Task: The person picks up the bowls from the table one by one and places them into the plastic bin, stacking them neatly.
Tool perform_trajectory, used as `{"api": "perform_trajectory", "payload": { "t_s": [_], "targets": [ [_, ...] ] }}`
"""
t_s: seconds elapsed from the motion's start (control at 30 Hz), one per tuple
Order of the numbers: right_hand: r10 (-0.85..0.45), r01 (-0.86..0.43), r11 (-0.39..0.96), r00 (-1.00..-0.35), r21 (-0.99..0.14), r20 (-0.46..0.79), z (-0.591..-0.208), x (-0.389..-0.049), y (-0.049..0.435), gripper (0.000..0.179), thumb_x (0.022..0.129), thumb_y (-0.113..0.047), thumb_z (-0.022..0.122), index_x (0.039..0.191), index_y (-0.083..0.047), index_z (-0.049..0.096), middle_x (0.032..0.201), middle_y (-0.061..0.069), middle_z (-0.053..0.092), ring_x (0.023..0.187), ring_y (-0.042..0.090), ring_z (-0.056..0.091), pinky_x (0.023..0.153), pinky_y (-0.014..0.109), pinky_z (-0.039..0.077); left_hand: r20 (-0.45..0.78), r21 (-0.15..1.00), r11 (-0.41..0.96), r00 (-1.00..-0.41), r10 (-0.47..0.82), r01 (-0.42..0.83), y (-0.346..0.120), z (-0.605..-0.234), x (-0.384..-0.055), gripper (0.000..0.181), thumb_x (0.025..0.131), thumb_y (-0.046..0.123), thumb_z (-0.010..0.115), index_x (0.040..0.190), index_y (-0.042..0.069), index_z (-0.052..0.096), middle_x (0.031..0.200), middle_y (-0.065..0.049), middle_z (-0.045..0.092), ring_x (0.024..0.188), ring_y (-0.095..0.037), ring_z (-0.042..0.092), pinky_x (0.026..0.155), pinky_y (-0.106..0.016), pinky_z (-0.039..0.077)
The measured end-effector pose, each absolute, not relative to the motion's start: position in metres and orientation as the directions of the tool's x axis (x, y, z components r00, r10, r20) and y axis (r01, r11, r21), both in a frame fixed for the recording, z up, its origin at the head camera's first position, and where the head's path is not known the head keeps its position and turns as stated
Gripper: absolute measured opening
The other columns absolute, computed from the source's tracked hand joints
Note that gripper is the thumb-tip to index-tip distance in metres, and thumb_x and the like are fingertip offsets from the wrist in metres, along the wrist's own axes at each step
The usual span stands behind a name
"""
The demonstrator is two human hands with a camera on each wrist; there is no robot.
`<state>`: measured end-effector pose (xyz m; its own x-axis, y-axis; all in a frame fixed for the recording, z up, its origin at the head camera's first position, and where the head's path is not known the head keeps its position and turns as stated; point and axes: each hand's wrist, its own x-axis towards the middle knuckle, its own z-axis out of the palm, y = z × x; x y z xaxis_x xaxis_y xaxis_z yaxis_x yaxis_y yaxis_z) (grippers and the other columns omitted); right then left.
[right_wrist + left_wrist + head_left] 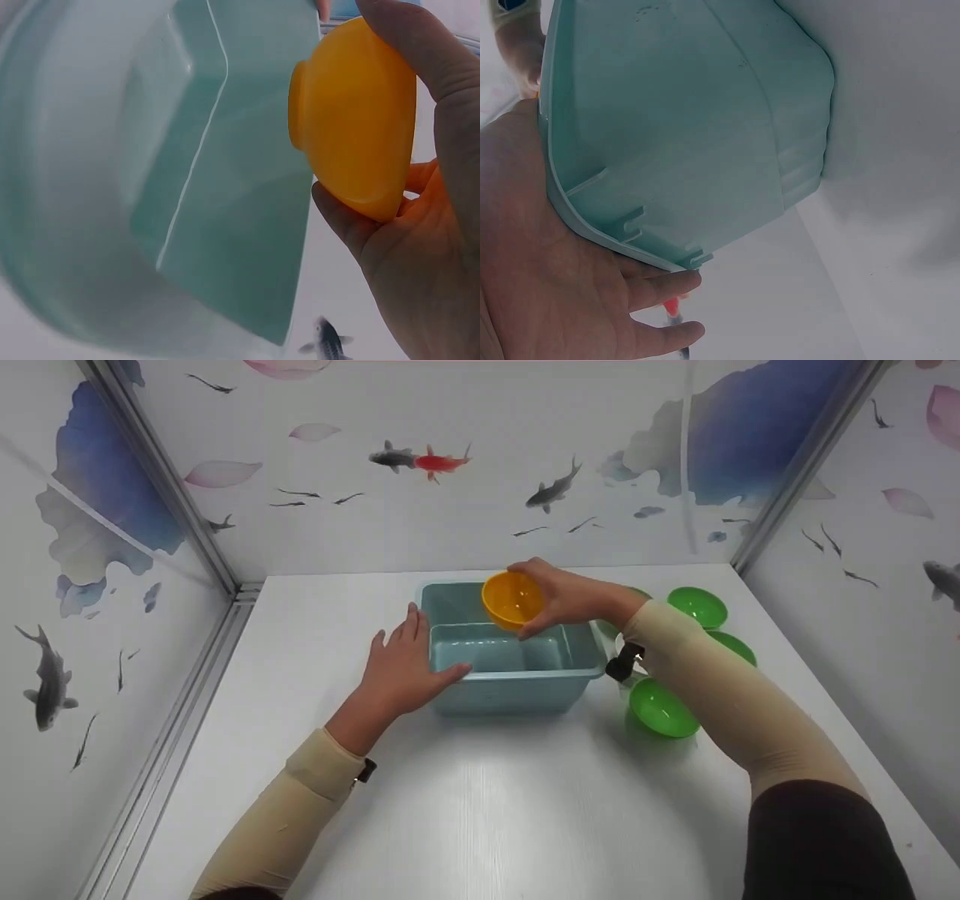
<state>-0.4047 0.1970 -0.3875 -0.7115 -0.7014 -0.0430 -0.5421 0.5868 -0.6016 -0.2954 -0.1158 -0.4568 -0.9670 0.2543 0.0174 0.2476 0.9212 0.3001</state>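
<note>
Printed walls [480,536] border the white table [450,817]; a blue-green tub [510,695] stands on its far half. The right forearm [735,705] partly blocks green bowls [665,708] at right. Left hand [401,671], fingers spread, touches the tub's left end; right hand [566,594] grips an orange bowl [512,601] above it.

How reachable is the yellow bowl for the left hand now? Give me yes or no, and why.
Likely yes: only open space over the tub separates the left hand from the yellow bowl, though the right hand grips its right side.
</note>
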Motion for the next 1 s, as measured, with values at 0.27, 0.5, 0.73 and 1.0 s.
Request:
{"api": "perform_trajectory", "payload": {
  "t_s": [0.27, 0.5, 0.73, 1.0],
  "targets": [
    [-0.715, -0.56, 0.587, -0.697, -0.585, -0.05, -0.386, -0.414, 0.182, 0.108, 0.082, -0.041, 0.101, 0.166, -0.014, 0.038, 0.151, 0.007, 0.049, 0.128, 0.026, 0.054, 0.115, 0.047, 0.05, 0.02, 0.308, 0.919, -0.967, 0.253, 0.247, -0.117, -0.457, -0.297, 0.126, 0.097, 0.088, 0.049, 0.176, -0.002, 0.011, 0.184, -0.02, 0.007, 0.165, -0.04, 0.029, 0.132, -0.067, 0.014],
    [-0.723, -0.557, 0.593, -0.687, -0.582, -0.079, -0.39, -0.417, 0.17, 0.108, 0.082, -0.049, 0.099, 0.166, -0.017, 0.039, 0.148, 0.004, 0.05, 0.126, 0.024, 0.055, 0.112, 0.044, 0.052, 0.025, 0.311, 0.919, -0.968, 0.249, 0.244, -0.117, -0.458, -0.297, 0.125, 0.097, 0.088, 0.05, 0.176, -0.002, 0.012, 0.184, -0.021, 0.008, 0.164, -0.041, 0.03, 0.132, -0.067, 0.015],
    [-0.744, -0.581, 0.582, -0.663, -0.568, -0.084, -0.394, -0.418, 0.157, 0.11, 0.082, -0.051, 0.098, 0.166, -0.015, 0.038, 0.15, 0.005, 0.049, 0.126, 0.024, 0.055, 0.113, 0.044, 0.052, 0.015, 0.313, 0.918, -0.968, 0.251, 0.243, -0.115, -0.456, -0.295, 0.125, 0.097, 0.087, 0.051, 0.175, -0.002, 0.012, 0.184, -0.021, 0.007, 0.164, -0.043, 0.031, 0.132, -0.067, 0.014],
    [-0.772, -0.634, 0.578, -0.629, -0.515, -0.093, -0.395, -0.419, 0.141, 0.107, 0.084, -0.047, 0.098, 0.165, -0.011, 0.037, 0.149, 0.008, 0.048, 0.127, 0.025, 0.055, 0.114, 0.042, 0.05, 0.009, 0.31, 0.919, -0.968, 0.252, 0.242, -0.115, -0.457, -0.297, 0.127, 0.096, 0.089, 0.049, 0.175, -0.003, 0.011, 0.184, -0.021, 0.008, 0.164, -0.042, 0.03, 0.132, -0.068, 0.014]
  ]
}}
